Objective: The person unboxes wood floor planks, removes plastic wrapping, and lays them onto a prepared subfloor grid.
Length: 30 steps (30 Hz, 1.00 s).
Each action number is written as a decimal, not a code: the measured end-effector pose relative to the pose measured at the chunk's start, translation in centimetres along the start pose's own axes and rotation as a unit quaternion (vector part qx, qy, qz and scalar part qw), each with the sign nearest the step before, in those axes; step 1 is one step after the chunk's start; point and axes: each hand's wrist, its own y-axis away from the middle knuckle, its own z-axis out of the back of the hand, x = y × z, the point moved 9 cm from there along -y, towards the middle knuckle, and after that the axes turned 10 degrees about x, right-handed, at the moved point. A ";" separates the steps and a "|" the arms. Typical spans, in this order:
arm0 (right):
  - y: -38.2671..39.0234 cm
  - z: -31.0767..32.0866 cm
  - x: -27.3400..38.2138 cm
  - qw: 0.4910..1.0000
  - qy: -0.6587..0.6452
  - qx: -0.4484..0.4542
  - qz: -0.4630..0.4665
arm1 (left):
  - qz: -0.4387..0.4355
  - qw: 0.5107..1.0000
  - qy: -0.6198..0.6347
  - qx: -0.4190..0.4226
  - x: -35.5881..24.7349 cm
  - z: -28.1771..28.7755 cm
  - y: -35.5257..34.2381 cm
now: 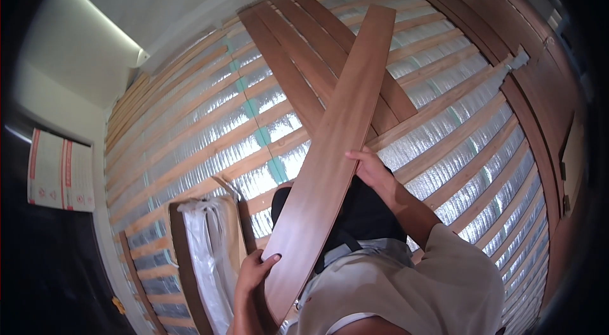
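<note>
A long reddish-brown floorboard [336,132] slants across the middle, its near end by my waist and its far end up to the right. My left hand [257,270] is closed on its left edge near the close end, thumb on the top face. Farther along, my right hand [373,169] grips the right edge, its thumb on top; the fingers below are hidden. Beneath and beyond this board, several loose floorboards [285,37] lie side by side across the wooden battens [203,122], partly covered by the one I hold.
Silver foil sheeting [444,164] shows between the battens. Laid brown flooring [488,24] runs along the right. At my left stands an opened cardboard box [181,240] with clear plastic wrap [209,252]. A white printed carton [60,170] is at the far left, beside the wall [76,56].
</note>
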 end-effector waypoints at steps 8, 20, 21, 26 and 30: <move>-11.9 4.5 9.6 0.981 -0.145 -0.016 0.124 | -0.124 0.986 0.096 -0.051 -16.5 -1.1 -14.8; 1.8 1.3 0.3 0.993 -0.058 0.023 -0.095 | -0.121 0.934 0.335 0.023 -34.0 -10.1 -44.5; 1.9 0.6 2.5 0.996 0.022 0.017 -0.084 | -0.121 0.936 0.330 0.008 -35.5 -11.3 -45.8; 0.6 8.2 8.2 0.972 -0.136 -0.190 -0.014 | -0.120 0.965 0.225 -0.066 -41.5 -15.9 -54.5; -4.0 14.1 13.0 0.985 -0.129 -0.116 -0.004 | -0.130 0.966 0.151 -0.163 -42.9 -15.5 -63.7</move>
